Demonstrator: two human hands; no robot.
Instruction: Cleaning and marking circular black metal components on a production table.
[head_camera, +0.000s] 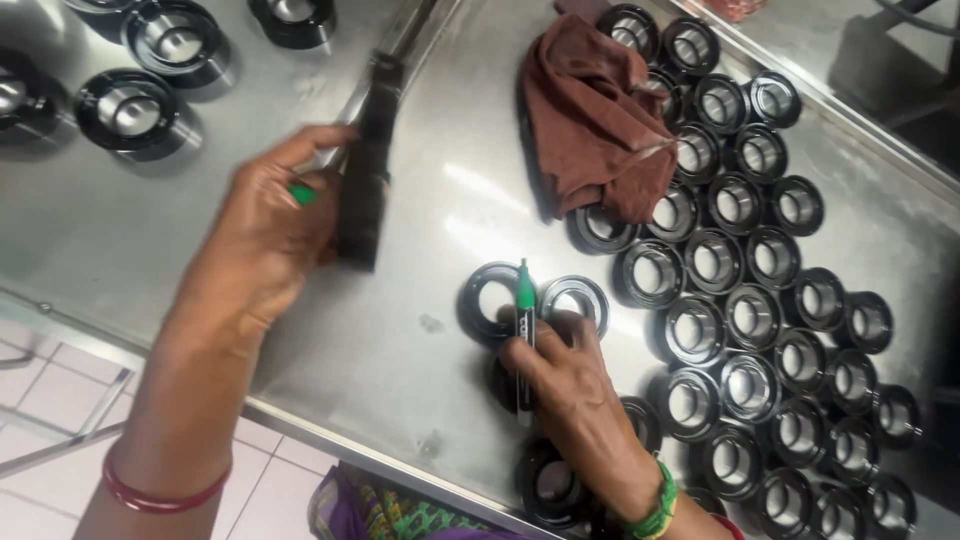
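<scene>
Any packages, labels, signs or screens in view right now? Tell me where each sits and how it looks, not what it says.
Marker: the only printed thing; held in the right hand over the black rings; slim dark barrel with small light print, green cap end pointing away.
Left hand: holds a flat black bar and a small green piece; no label shows.
No packages, signs or screens on the steel table.

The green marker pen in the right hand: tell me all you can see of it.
The green marker pen is slim, with a bright green upper section and a dark lower barrel, apparently plastic. It points away from the person, nearly upright in the picture. The right hand grips its lower half; its green end lies between two black metal rings on the steel table. Whether it is capped cannot be told.
</scene>
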